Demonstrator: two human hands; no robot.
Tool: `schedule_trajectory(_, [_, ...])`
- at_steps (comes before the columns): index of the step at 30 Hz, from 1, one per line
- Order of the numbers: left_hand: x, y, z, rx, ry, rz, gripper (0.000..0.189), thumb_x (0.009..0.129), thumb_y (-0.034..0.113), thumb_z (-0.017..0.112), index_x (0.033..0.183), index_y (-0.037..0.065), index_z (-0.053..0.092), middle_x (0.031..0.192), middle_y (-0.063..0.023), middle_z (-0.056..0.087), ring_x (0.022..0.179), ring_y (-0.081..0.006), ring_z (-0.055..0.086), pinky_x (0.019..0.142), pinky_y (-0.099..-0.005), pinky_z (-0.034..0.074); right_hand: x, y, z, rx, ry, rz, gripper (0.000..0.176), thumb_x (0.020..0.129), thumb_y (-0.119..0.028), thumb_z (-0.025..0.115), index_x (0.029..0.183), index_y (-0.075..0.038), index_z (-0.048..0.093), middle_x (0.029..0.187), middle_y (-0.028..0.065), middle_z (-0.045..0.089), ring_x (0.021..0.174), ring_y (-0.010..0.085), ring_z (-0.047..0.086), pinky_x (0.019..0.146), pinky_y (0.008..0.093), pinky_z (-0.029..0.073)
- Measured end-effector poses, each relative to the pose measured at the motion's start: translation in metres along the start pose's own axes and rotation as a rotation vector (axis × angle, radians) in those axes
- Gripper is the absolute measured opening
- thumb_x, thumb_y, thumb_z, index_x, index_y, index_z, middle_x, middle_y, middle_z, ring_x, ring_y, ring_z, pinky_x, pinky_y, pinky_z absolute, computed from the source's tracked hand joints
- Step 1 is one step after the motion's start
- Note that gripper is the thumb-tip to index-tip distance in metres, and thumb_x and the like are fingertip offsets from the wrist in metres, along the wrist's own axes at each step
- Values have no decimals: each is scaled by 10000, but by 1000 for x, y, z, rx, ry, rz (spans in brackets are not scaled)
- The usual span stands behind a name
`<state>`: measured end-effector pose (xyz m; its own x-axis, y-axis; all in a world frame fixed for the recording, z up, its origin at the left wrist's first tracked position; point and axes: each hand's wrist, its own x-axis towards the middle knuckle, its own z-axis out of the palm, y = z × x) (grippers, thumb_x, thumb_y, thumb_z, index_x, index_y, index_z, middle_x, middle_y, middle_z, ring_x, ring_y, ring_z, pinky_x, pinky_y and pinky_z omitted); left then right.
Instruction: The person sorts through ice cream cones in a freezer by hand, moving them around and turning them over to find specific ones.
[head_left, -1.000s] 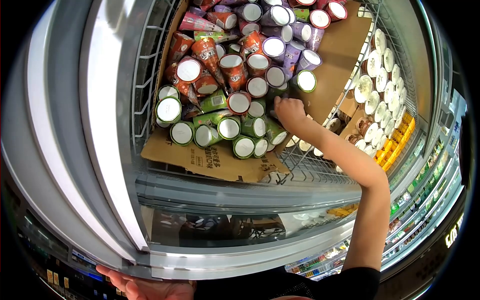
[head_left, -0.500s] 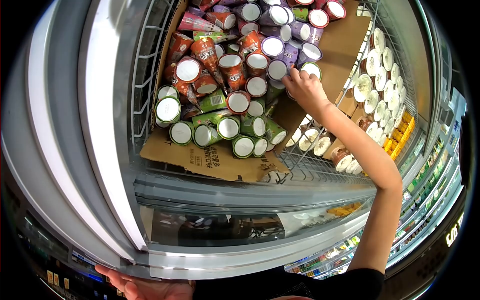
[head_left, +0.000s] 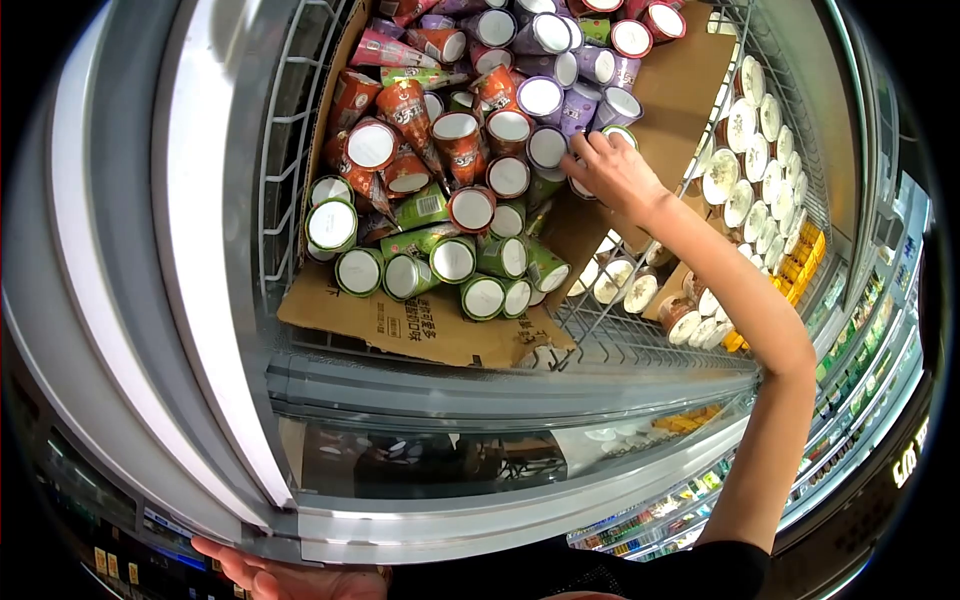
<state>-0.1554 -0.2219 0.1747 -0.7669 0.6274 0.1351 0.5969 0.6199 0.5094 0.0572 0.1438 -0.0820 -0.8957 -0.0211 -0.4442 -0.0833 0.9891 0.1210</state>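
Observation:
My right hand (head_left: 618, 177) reaches into the freezer over the pile of ice cream cones, its fingers bent and slightly apart. Its fingertips are at the rim of a purple cone (head_left: 547, 148) with a white lid. Close by, a green-rimmed cone (head_left: 620, 130) is partly covered by the hand, and another lid (head_left: 581, 188) shows just below the fingers. I cannot see a cone in its grasp. My left hand (head_left: 290, 577) lies palm up at the bottom of the view, against the freezer's outer edge, with its fingers stretched out. Nothing shows in it.
The cones lie in an open cardboard box (head_left: 415, 325) inside a wire basket (head_left: 287, 130). Cups with pale lids (head_left: 740, 170) and yellow packs (head_left: 800, 262) fill the right side. The freezer's front rim (head_left: 480, 520) and sliding frame (head_left: 200, 250) border the opening.
My right hand has shifted slightly, and its fingers look a little more spread. The view has moved slightly. The left hand remains at the edge.

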Motion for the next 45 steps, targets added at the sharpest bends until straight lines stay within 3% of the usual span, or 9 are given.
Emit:
schedule_trajectory(6, [-1,1,-3,6,-7,5,460,921,305,415,1334,103,397,1367,-236,356,1301,-435,284,1072,-600,187,20,37,-11,-51,-92,204,276,717,-96,601,980,-86,518,904,45,538,860,179,558,716,298,453])
schedule_trajectory(15, [-2,-1,-1,1,-6,-9,459,918,299,416,1329,95,400,1357,-237,366,1295,-434,293,1072,-600,187,4,0,-27,93,-177,216,255,640,-93,660,883,-74,583,904,45,546,924,201,524,737,311,413])
schedule_trajectory(18, [-2,-1,-2,0,-7,-6,458,918,298,416,1327,92,401,1353,-237,370,1293,-434,296,1072,-600,187,7,-1,-22,0,-228,210,267,645,-115,662,900,-80,589,916,48,540,934,194,503,742,306,399])
schedule_trajectory(19, [-2,-1,-2,6,-6,-4,458,917,297,416,1326,91,402,1352,-237,371,1293,-434,297,1072,-600,187,8,5,-13,-76,-124,257,309,635,-127,674,929,-83,591,930,50,535,923,183,493,738,300,391])
schedule_trajectory(23, [-3,-1,-3,5,-12,-3,457,916,294,416,1324,87,403,1348,-237,376,1290,-434,301,1072,-600,187,13,35,-8,45,-387,407,335,708,-96,649,1028,-60,559,1062,68,557,1077,227,515,914,357,409])
schedule_trajectory(30, [-4,-1,-6,11,-10,-2,456,914,290,416,1320,81,405,1340,-238,384,1286,-434,308,1072,-600,187,5,46,-7,47,-354,318,382,685,-33,638,1050,-54,527,1063,72,563,1079,241,516,945,364,388])
schedule_trajectory(36, [-5,0,-7,13,-9,-5,456,913,286,416,1317,76,407,1333,-238,391,1282,-433,314,1072,-601,187,-7,61,-37,96,-305,384,389,674,-31,640,1040,-29,508,1020,105,581,1047,251,525,925,353,398])
schedule_trajectory(40, [-4,0,-7,12,-6,-9,455,911,283,416,1314,72,409,1328,-239,396,1279,-433,318,1072,-601,187,-33,55,-94,72,-78,508,501,633,-93,711,1075,-40,482,975,110,569,981,248,543,864,345,418])
schedule_trajectory(45, [-4,0,-5,2,-3,-7,454,910,280,416,1312,68,410,1322,-239,401,1276,-433,323,1072,-601,187,-39,10,-149,282,-128,449,555,590,-173,775,1050,-50,489,914,86,546,904,246,539,785,352,425])
